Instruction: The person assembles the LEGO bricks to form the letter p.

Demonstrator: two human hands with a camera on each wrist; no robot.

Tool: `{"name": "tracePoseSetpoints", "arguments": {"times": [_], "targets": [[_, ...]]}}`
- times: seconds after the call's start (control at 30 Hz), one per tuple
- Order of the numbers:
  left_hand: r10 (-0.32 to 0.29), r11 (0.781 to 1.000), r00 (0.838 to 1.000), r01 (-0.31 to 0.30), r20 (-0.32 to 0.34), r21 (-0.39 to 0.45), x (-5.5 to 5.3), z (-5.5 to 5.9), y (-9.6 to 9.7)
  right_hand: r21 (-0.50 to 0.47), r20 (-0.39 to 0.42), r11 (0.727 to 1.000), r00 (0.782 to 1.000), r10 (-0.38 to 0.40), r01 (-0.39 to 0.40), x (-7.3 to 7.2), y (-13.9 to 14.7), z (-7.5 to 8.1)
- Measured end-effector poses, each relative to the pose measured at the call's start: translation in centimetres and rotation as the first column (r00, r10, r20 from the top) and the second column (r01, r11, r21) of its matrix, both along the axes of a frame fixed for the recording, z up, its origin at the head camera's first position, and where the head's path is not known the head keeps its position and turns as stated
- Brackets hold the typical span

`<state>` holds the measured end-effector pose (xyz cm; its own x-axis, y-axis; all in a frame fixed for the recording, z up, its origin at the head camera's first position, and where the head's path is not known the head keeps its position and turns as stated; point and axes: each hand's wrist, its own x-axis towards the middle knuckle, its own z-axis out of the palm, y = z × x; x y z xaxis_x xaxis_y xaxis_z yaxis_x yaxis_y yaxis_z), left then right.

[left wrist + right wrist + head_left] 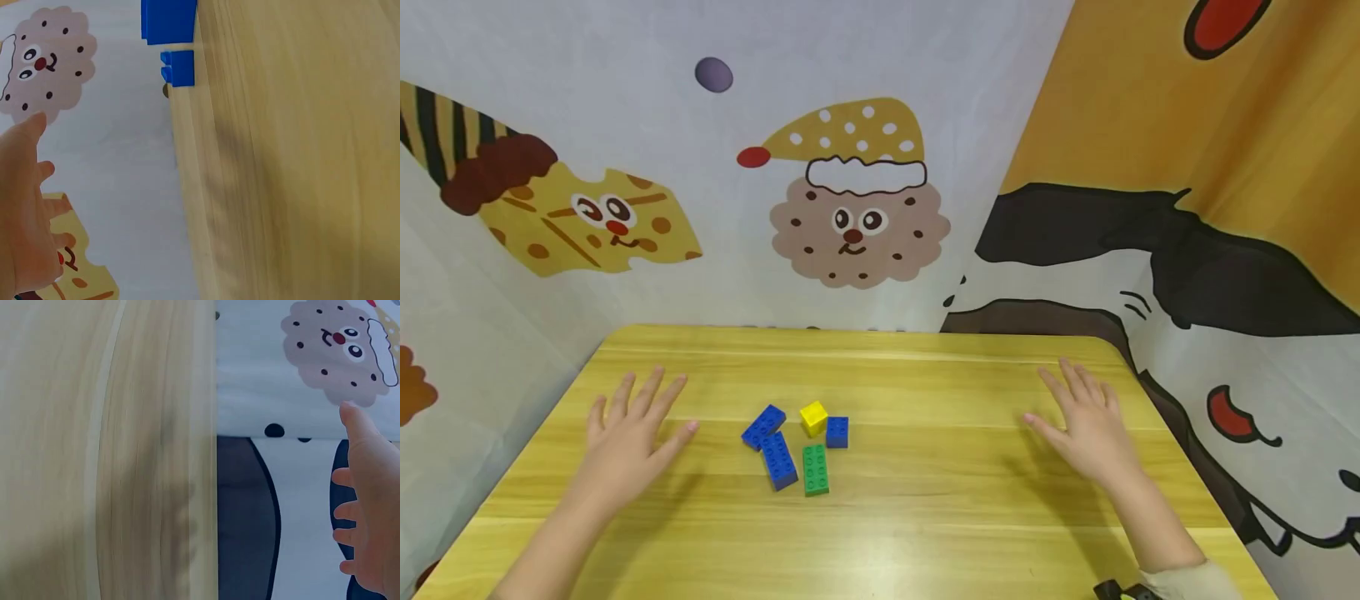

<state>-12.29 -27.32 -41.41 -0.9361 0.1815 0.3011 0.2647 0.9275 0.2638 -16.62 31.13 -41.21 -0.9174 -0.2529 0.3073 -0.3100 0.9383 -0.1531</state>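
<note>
Several toy building bricks lie in a loose group near the middle of the wooden table. Two long blue bricks touch at the left, one farther back [763, 427] and one nearer [779, 461]. A small yellow brick [813, 418] sits beside a small blue brick [837, 432], with a long green brick [816, 470] in front of them. My left hand [631, 437] is spread over the table left of the bricks, holding nothing. Far to their right, my right hand [1086, 429] has its fingers extended and also holds nothing. Both hands cast shadows on the tabletop.
The wooden table [940, 533] has rounded back corners. Behind it hangs a white cloth [730, 242] printed with cartoon figures, and an orange, black and white printed part [1075, 221] covers the right side. A dark strap [1123, 591] shows at the right sleeve.
</note>
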Motion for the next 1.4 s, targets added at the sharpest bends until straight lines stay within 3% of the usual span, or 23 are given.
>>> {"name": "tracePoseSetpoints", "arguments": {"times": [0.37, 0.63, 0.93, 1.17, 1.4], "targets": [[-0.022, 0.994, 0.996, 0.031, -0.090, 0.107, 1.1, -0.9, 2.2, -0.070, -0.058, 0.997, 0.998, 0.040, -0.044, 0.4, -2.6, -0.7], [-0.040, 0.978, 0.989, 0.068, -0.145, 0.199, 1.6, -2.1, 4.0, -0.148, -0.111, 0.984, 0.990, 0.086, -0.102, 0.5, -4.6, -1.4], [-0.047, 0.934, 0.981, 0.111, -0.188, 0.341, 2.3, -3.4, 5.9, -0.274, -0.103, 0.950, 0.987, 0.126, -0.150, 0.7, -7.6, -1.9], [-0.059, 0.908, 0.981, 0.130, -0.184, 0.398, 2.4, -4.0, 7.3, -0.365, -0.067, 0.913, 0.984, 0.167, -0.180, 0.6, -10.6, -2.5], [-0.071, 0.872, 0.969, 0.174, -0.235, 0.458, 2.6, -5.0, 8.4, -0.441, -0.038, 0.872, 0.975, 0.219, -0.212, 0.4, -13.4, -3.3]]}}
